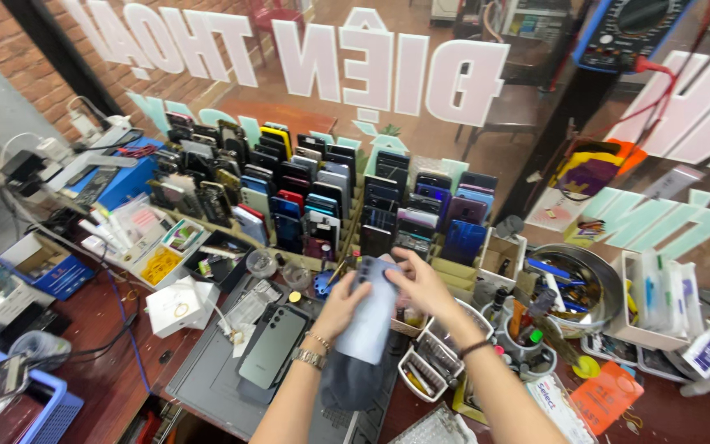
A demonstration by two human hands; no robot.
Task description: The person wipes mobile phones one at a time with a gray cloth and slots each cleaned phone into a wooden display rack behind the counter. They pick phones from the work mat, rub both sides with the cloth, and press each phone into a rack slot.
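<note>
Phones stand packed in a tiered rack [322, 201] just behind the hands, filling the far side of the bench [117, 386]. The left hand [340, 306] and right hand [417, 284] are both clamped on a pale blue phone [370, 316], held upright and back-out above a grey mat [207, 380]; the left grips its left edge, the right pinches its top corner. A dark cloth [347, 380] hangs below the phone, its upper part hidden behind it. On the mat to the left lies a green phone [271, 347], near a white box [178, 306]. To the right crowd a tool cup [523, 333], a steel bowl [593, 284] and small trays [429, 362]. The bowl's contents are too jumbled to make out. A blue basket [39, 395] is cut off at the lower left. Open room is only the bare mat in front of the green phone.
</note>
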